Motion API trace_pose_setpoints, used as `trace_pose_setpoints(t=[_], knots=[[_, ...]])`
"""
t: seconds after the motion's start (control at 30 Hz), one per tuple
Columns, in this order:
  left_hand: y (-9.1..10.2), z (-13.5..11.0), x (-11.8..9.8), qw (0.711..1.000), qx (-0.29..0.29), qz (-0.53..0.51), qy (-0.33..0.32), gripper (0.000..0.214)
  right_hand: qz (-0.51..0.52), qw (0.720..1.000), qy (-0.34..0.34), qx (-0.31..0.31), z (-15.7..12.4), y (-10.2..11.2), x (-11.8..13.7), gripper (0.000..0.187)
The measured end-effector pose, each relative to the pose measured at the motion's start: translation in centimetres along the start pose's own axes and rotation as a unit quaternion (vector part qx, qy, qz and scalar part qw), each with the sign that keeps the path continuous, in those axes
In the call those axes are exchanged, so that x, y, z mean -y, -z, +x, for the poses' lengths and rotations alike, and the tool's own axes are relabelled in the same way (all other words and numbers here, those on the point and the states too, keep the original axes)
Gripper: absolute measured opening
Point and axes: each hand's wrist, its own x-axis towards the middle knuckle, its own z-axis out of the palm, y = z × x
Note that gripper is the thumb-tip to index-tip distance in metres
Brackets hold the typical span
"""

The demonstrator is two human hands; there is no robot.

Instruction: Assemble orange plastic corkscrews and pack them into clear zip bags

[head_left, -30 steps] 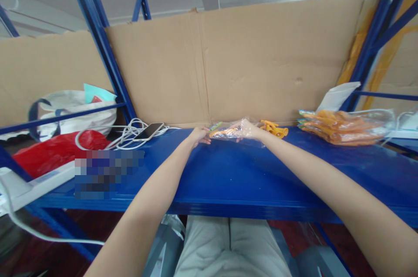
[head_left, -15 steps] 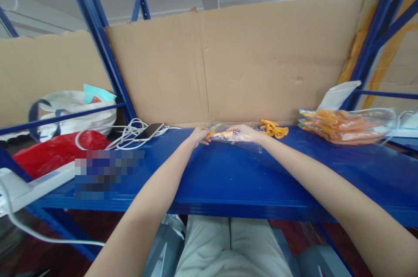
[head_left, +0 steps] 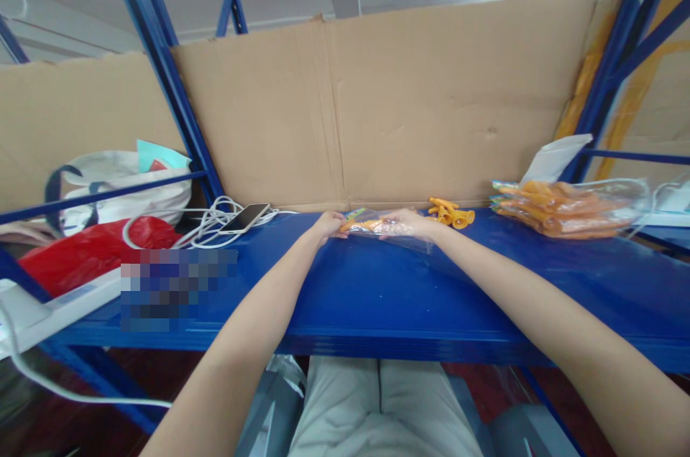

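A clear plastic bag (head_left: pixel 371 226) with orange pieces inside lies at the back of the blue shelf top, between my two hands. My left hand (head_left: pixel 330 225) is closed on the bag's left end, where a coloured strip shows. My right hand (head_left: pixel 407 220) grips the bag farther right, its fingers partly hidden behind the wrist and the shiny film. Loose film hangs below the right hand. Just right of that hand lies a small heap of orange plastic horn-shaped pieces (head_left: pixel 451 214), flared ends toward me.
Filled bags of orange pieces (head_left: pixel 560 208) are stacked at the right. On the left lie a phone (head_left: pixel 248 218), a white cable (head_left: pixel 213 220), a red plastic bag (head_left: pixel 102 252) and a cloth bag (head_left: pixel 121 180). A cardboard sheet (head_left: pixel 431 112) walls off the back.
Both hands stay on the bag in nearly the same place. The right hand's fingers have shifted slightly on the film, and the view has moved a little.
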Motion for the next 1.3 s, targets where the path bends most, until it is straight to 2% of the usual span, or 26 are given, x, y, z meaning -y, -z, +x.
trace_pose_setpoints(t=[0.17,0.37,0.63,0.8,1.07,1.2,1.3], knots=[[0.1,0.2,0.1,1.0,-0.017,0.021,0.01,0.028,0.181,0.98,-0.084,-0.002,-0.2,-0.7,0.0,0.035],[0.4,1.0,0.5,1.0,-0.013,0.011,0.024,0.032,0.241,0.967,-0.079,0.0,-0.1,-1.2,0.0,0.03],[0.6,1.6,1.0,0.995,0.015,-0.089,0.043,0.028,0.221,0.973,-0.043,-0.044,-0.2,-1.5,-0.1,0.025],[0.5,1.8,1.0,0.991,0.019,-0.133,0.027,0.027,0.19,0.976,-0.063,-0.083,-0.2,-0.7,-0.7,0.02],[-0.1,1.3,1.2,0.99,0.063,-0.129,0.013,0.041,0.19,0.976,-0.09,-0.057,-0.7,0.2,-1.2,0.022],[-0.4,1.0,1.0,0.993,0.053,-0.108,0.019,0.048,0.19,0.974,-0.115,-0.044,-0.5,-0.3,-1.4,0.013],[-0.5,1.0,0.9,0.995,0.04,-0.094,0.013,0.046,0.212,0.968,-0.128,-0.046,-0.3,-0.8,-1.4,0.013]])
